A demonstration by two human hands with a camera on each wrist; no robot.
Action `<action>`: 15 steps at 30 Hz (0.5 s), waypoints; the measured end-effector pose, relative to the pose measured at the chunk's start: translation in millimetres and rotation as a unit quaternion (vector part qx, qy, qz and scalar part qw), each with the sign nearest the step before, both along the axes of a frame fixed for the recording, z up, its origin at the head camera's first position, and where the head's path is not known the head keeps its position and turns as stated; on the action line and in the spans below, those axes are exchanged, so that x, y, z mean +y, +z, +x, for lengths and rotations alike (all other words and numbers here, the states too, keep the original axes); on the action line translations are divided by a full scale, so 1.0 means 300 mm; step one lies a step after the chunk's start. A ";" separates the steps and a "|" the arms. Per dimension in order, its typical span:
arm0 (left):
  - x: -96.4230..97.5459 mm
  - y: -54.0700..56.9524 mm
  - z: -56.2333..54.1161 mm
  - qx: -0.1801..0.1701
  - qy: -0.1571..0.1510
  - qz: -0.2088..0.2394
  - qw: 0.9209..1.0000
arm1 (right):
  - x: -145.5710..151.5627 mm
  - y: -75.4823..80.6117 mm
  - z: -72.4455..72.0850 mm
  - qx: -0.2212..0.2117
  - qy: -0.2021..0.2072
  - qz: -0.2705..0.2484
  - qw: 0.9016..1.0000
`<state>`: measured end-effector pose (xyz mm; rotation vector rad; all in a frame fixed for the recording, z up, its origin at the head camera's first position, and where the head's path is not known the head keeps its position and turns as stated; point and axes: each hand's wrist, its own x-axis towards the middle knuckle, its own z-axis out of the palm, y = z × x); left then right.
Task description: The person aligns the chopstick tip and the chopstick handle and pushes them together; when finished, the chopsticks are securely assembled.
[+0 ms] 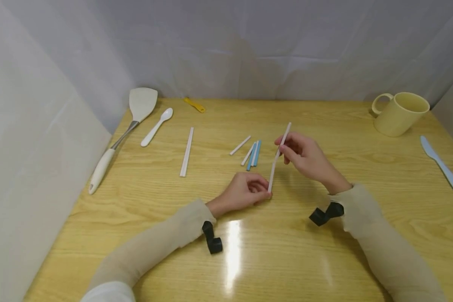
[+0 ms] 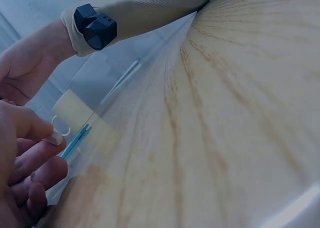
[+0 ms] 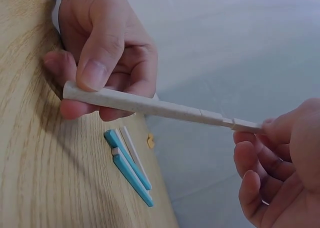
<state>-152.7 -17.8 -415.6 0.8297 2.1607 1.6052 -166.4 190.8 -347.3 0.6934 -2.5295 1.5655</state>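
Note:
Both hands hold a white two-piece chopstick (image 1: 272,177) above the table, with a small step at its joint. My left hand (image 1: 245,192) pinches the thick lower end between thumb and fingers. Higher up, my right hand (image 1: 302,156) pinches the upper piece just past the joint. In the right wrist view, a narrow neck (image 3: 227,121) shows between the two pieces. The left wrist view shows only the chopstick's end (image 2: 56,138) in the left fingers. Beyond the hands lie several short chopstick pieces, among them a blue piece (image 1: 257,152) and a white piece (image 1: 240,145).
Two long white chopsticks (image 1: 186,152) lie side by side on the left. Farther left are a white spoon (image 1: 157,127) and a spatula (image 1: 115,144). A small yellow utensil (image 1: 194,105) is at the back edge. A yellow mug (image 1: 396,117) and light-blue knife (image 1: 441,164) are on the right.

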 end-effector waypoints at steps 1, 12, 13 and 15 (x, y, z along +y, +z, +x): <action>-0.002 -0.001 -0.001 0.007 0.000 -0.003 1.000 | -0.001 -0.001 0.000 0.002 0.001 0.004 1.000; -0.005 -0.012 -0.004 0.047 0.001 -0.003 0.999 | -0.011 -0.009 0.003 -0.026 -0.004 0.015 1.000; -0.005 -0.011 -0.004 0.051 0.004 -0.002 0.999 | -0.010 -0.009 0.002 -0.027 -0.007 0.014 1.000; -0.005 -0.010 -0.003 0.056 0.011 0.001 0.998 | -0.010 -0.009 0.000 -0.030 -0.010 0.010 0.999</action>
